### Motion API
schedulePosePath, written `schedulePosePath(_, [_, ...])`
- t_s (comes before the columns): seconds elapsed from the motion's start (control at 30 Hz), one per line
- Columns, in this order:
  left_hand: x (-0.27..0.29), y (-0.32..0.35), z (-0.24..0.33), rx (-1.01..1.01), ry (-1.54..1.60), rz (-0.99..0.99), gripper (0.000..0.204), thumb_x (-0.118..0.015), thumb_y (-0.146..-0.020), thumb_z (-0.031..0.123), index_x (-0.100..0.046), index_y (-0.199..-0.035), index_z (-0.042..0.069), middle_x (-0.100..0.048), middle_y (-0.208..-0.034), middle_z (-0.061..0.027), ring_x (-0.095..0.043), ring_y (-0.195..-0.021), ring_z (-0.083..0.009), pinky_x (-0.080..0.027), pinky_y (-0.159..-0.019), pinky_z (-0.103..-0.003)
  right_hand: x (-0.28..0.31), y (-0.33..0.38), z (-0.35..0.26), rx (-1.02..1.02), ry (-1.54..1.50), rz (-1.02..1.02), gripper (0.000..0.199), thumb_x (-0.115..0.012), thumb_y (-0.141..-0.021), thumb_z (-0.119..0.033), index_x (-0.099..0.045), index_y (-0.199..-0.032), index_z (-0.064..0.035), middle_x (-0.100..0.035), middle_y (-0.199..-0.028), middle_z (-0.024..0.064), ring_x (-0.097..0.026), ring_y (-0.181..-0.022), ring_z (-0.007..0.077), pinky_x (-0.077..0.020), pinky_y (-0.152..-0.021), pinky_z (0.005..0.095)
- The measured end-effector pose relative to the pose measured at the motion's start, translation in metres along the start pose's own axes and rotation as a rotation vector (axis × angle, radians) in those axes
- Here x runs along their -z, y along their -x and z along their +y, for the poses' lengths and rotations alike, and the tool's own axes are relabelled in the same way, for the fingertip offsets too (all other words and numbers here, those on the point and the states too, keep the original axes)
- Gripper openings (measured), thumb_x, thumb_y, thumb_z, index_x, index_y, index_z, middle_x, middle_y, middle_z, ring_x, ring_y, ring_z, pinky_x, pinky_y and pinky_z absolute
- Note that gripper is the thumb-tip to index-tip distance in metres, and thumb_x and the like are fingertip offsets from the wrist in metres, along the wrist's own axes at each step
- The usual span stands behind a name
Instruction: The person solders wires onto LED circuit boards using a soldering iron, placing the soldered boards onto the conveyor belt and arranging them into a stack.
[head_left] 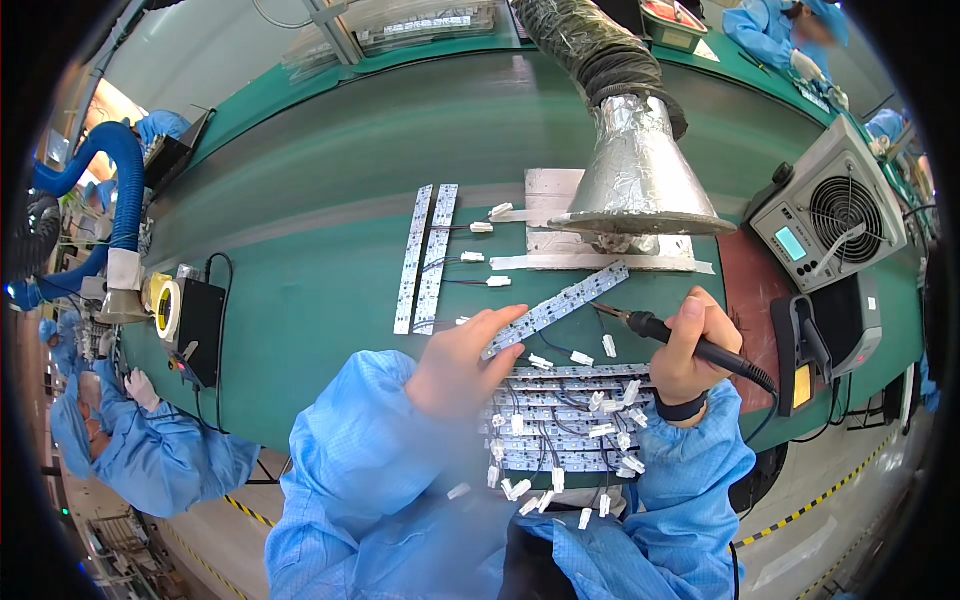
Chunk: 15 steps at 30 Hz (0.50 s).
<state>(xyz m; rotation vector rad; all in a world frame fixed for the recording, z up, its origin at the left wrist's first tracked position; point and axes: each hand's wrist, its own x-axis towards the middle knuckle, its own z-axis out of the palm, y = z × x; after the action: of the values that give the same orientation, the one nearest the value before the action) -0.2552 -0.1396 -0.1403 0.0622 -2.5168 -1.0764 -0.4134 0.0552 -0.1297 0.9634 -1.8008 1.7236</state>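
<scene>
My left hand (462,362) pinches the near end of a narrow white LED circuit strip (565,305), which slants up to the right above the green mat. In my right hand (690,350) is a soldering iron (650,326) with a black handle; its tip points left, close to the strip's right part. Just below, several LED strips (570,413) lie stacked in rows, with dark wires and white connectors (517,424) hanging from them. Two more LED strips (436,260) lie side by side to the left, wired to white connectors (499,281).
A foil-covered fume hood (645,175) hangs over a pale board (610,250). On the right stand a grey fan unit (835,205) and a soldering iron stand (815,345). A black box (195,325) sits on the left. Co-workers in blue sit at left (160,455) and far right (770,30).
</scene>
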Motion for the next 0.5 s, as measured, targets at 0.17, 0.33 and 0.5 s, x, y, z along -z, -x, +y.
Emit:
schedulePosePath(0.17, [0.0022, -0.0012, 0.0039, 0.040, 0.032, -0.030, 0.041, -0.069, -0.082, 0.002, -0.057, -0.121, -0.002, -0.065, -0.094, -0.0200, -0.065, -0.080, -0.0326, -0.051, -0.070, -0.035, -0.0022, 0.0014, 0.0000, -0.017, -0.012, -0.009, 0.039, -0.053, -0.094, -0.010, -0.044, -0.058, 0.0009, -0.044, -0.055, 0.0031, -0.036, -0.049, 0.0080, -0.0246, -0.046, 0.0262])
schedulePosePath(0.33, [0.0008, -0.0003, 0.0011, 0.037, 0.018, -0.025, 0.040, -0.068, -0.083, 0.001, -0.058, -0.121, -0.002, -0.065, -0.094, -0.0200, -0.065, -0.080, -0.0327, -0.051, -0.070, -0.035, -0.0012, 0.0014, 0.0007, -0.003, 0.001, 0.003, 0.039, -0.054, -0.094, -0.011, -0.044, -0.058, 0.0009, -0.042, -0.054, 0.0024, -0.035, -0.049, 0.0078, -0.0240, -0.046, 0.0266])
schedulePosePath(0.5, [0.0016, -0.0017, 0.0038, 0.049, 0.038, -0.031, 0.040, -0.068, -0.083, 0.001, -0.058, -0.121, -0.002, -0.065, -0.094, -0.0201, -0.065, -0.080, -0.0326, -0.051, -0.070, -0.036, -0.0022, 0.0011, 0.0006, -0.003, -0.022, -0.005, 0.038, -0.054, -0.094, -0.011, -0.044, -0.059, 0.0008, -0.044, -0.055, 0.0030, -0.036, -0.049, 0.0079, -0.0250, -0.046, 0.0264])
